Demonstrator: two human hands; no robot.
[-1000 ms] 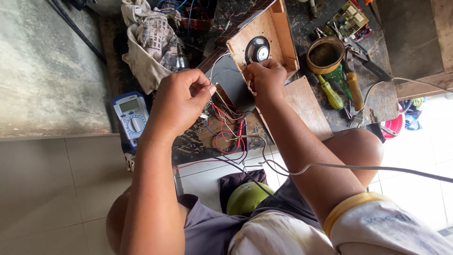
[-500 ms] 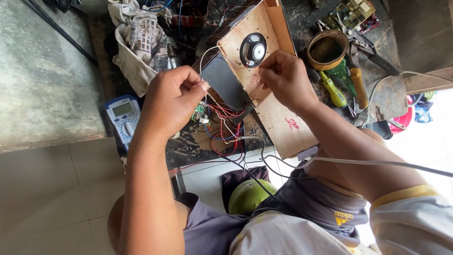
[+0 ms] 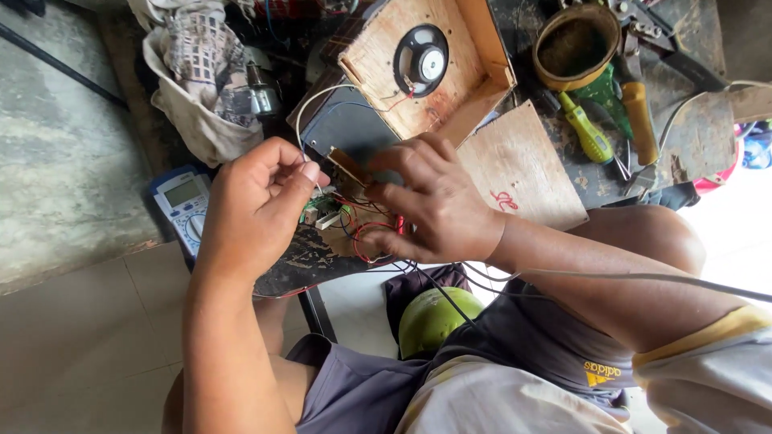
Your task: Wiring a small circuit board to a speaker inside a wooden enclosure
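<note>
My left hand (image 3: 256,205) is closed, pinching a thin wire beside a small green circuit board (image 3: 323,214). My right hand (image 3: 434,201) grips a thin brown strip-like part (image 3: 347,166) over a tangle of red and black wires (image 3: 371,233). Both hands hover above a dark work board (image 3: 314,255). Just beyond them lies an open wooden speaker box (image 3: 394,88) with a round black speaker (image 3: 421,59) mounted in it. A white wire loops from the box toward my left hand.
A blue multimeter (image 3: 183,205) lies left of my left hand. A loose plywood panel (image 3: 523,169), yellow-green and orange screwdrivers (image 3: 591,137), a brown round container (image 3: 577,44) and a cloth bag (image 3: 201,80) surround the box. A green round object (image 3: 430,317) sits in my lap.
My right hand has come down from the speaker box to the wires beside the circuit board. My left hand has shifted slightly right and lower. The view has moved closer.
</note>
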